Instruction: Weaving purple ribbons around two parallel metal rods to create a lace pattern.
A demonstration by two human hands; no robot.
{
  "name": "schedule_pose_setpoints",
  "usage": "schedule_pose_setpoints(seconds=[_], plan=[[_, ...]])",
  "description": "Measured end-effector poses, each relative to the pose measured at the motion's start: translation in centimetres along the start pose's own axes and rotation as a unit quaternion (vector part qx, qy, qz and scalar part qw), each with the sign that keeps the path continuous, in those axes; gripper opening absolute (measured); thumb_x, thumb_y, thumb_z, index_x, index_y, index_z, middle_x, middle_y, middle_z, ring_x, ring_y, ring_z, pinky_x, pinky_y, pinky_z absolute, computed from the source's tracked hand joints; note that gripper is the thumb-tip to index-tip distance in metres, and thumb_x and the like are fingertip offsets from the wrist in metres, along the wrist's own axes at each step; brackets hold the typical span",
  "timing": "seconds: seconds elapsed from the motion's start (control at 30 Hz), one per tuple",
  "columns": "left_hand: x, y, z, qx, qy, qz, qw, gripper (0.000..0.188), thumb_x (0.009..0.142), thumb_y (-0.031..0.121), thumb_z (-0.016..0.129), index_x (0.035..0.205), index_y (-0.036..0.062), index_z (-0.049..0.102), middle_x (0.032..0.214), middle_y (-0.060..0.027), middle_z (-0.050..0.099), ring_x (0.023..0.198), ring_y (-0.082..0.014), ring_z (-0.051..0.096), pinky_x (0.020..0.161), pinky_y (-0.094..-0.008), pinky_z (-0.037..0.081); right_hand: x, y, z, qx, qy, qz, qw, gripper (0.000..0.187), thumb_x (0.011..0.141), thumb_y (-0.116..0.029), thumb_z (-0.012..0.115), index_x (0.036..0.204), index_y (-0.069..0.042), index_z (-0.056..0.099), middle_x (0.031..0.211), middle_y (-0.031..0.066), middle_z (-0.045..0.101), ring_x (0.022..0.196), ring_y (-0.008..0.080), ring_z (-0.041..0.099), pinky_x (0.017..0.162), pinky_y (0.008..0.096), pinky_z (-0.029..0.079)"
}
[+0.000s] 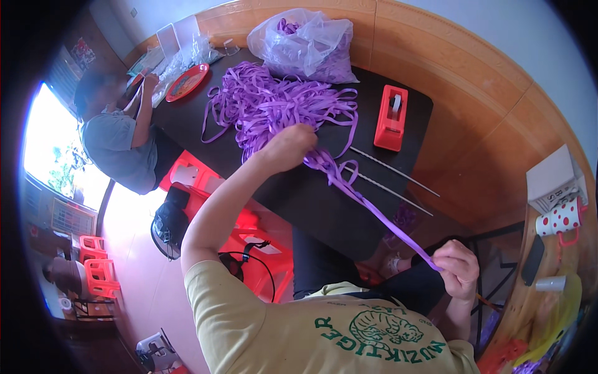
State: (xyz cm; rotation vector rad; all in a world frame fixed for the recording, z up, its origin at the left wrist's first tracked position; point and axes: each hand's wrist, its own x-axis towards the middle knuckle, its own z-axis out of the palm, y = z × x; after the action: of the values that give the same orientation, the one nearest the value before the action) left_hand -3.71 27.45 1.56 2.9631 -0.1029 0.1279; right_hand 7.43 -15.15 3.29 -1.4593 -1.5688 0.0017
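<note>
A big tangled heap of purple ribbon (258,93) lies on the dark table. At its near edge my left hand (291,148) is closed, fingers curled down on the ribbon; its fingertips are partly hidden. From there a knotted bunch of purple strands (333,168) narrows into a taut band (392,227) that slants over the table edge toward my body. The band's lower end is pinched in my closed right hand (456,268), held above my lap. Two thin pale twisted rods (395,171) lie beside the bunch, on the right of the table.
A red tape dispenser (391,118) stands at the table's right. Behind the heap sits a clear bag of purple ribbon (305,47). A red plate (187,82) lies far left, near another seated person (121,143). At right, a shelf holds a dotted mug (559,218). Red stools (252,249) stand below.
</note>
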Motion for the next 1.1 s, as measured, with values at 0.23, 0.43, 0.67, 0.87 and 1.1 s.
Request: schedule_pose_setpoints(seconds=[0.23,0.43,0.67,0.87,1.1], plan=[[-0.2,0.4,-0.4,-0.132,0.162,-0.01,0.978,0.022,0.077,0.014,0.068,0.093,-0.0008,0.065,0.09,-0.0152,0.058,0.094,-0.0319,0.056,0.08,-0.038,0.045,-4.4,-0.3,-1.0,0.016,0.052,0.064,0.996,0.01,0.072,0.004,0.063,0.081,0.001,0.06,0.074,0.012,0.06,0.059,0.0197,0.055,0.052,0.0267,0.041],[0.0,-0.6,0.7,0.052,0.169,-0.048,0.983,0.013,0.069,0.001,0.06,0.081,0.0018,0.064,0.086,-0.0144,0.059,0.086,-0.0327,0.058,0.072,-0.0398,0.047,-6.4,-0.8,-1.2,0.024,0.052,0.132,0.99,0.01,0.071,0.004,0.065,0.078,0.0,0.061,0.074,0.0096,0.06,0.061,0.0197,0.056,0.055,0.0274,0.042],[0.1,-6.1,-1.7,-0.03,0.371,-0.218,0.902,0.02,0.066,0.005,0.058,0.081,0.0014,0.07,0.077,-0.0209,0.064,0.072,-0.0359,0.064,0.068,-0.0392,0.05,-7.5,-1.2,-1.4,-0.003,0.051,0.158,0.986,0.008,0.07,0.006,0.062,0.076,0.001,0.061,0.074,0.01,0.061,0.06,0.0181,0.056,0.053,0.0253,0.042],[-1.0,-6.2,-6.5,-0.02,0.201,-0.303,0.931,0.023,0.068,0.009,0.061,0.088,0.0037,0.071,0.083,-0.0173,0.066,0.079,-0.0327,0.065,0.073,-0.0399,0.049,-7.3,-1.4,-0.5,-0.007,0.048,0.152,0.987,0.01,0.069,0.006,0.06,0.078,0.002,0.063,0.074,0.0109,0.061,0.059,0.016,0.056,0.051,0.0236,0.04],[0.5,13.7,-7.7,0.074,0.329,-0.064,0.939,0.019,0.073,0.004,0.061,0.091,0.0023,0.063,0.094,-0.0143,0.06,0.09,-0.0323,0.059,0.075,-0.0445,0.047,-4.8,-2.2,-0.8,-0.014,0.114,0.125,0.985,0.007,0.077,0.0,0.061,0.083,0.004,0.062,0.077,0.0133,0.061,0.061,0.0169,0.053,0.051,0.0239,0.036]])
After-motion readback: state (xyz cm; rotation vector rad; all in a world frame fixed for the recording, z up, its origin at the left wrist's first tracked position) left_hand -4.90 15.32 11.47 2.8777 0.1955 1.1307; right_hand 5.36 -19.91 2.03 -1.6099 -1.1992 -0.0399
